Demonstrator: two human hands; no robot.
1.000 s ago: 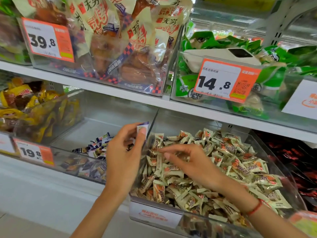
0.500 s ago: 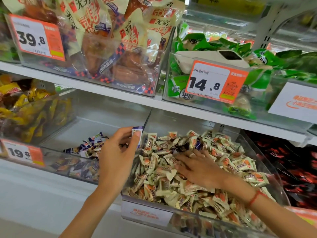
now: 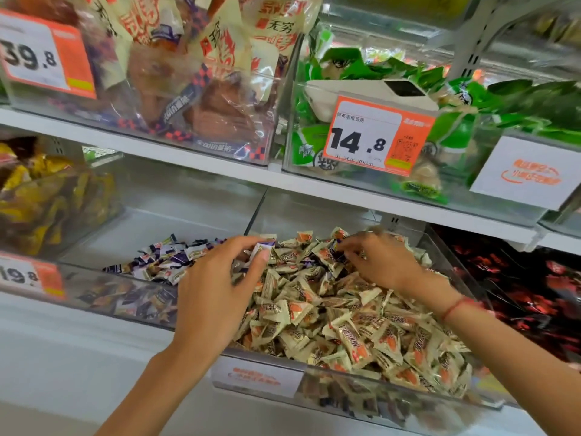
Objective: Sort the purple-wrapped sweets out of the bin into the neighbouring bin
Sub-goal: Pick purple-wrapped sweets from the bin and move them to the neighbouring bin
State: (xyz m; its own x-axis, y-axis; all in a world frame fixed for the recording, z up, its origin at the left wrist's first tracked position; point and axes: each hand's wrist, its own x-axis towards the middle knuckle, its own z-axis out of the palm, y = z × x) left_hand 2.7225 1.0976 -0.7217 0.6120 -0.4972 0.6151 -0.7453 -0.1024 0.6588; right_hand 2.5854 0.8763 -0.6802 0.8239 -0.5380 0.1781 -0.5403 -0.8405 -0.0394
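A: Start with the hands. What is each one doing?

B: The left hand [image 3: 217, 291] pinches a purple-wrapped sweet [image 3: 263, 247] between thumb and fingertips, right over the clear divider [image 3: 256, 212] between the two bins. The right hand [image 3: 382, 262] is down in the heap of orange-and-cream sweets [image 3: 345, 322], fingers curled round a dark, purplish wrapper [image 3: 338, 254] near the back. It looks pinched, though blur hides how firm the hold is.

A: So which step is this?

B: I judge mid-sort: one sweet about to go over, another being dug out. The neighbouring bin [image 3: 103, 292] on the left already holds a pile of purple sweets [image 3: 169, 256], and the right bin [image 3: 355, 382] still has a few purple scraps showing among the orange.

A: And the next move?

B: The left hand needs to carry its sweet just past the divider and let go. The right must lift its piece free without dragging loose orange wrappers along.

A: Any writing?

B: Orange price tags: "14.8" [image 3: 375, 138] on the green packets' bin above, "39.8" [image 3: 44, 58] at upper left, "19.8" [image 3: 30, 275] at lower left. The bags above [image 3: 273, 26] carry red Chinese characters, "无穷". The label [image 3: 256, 374] on the right bin's front is too blurred to read.
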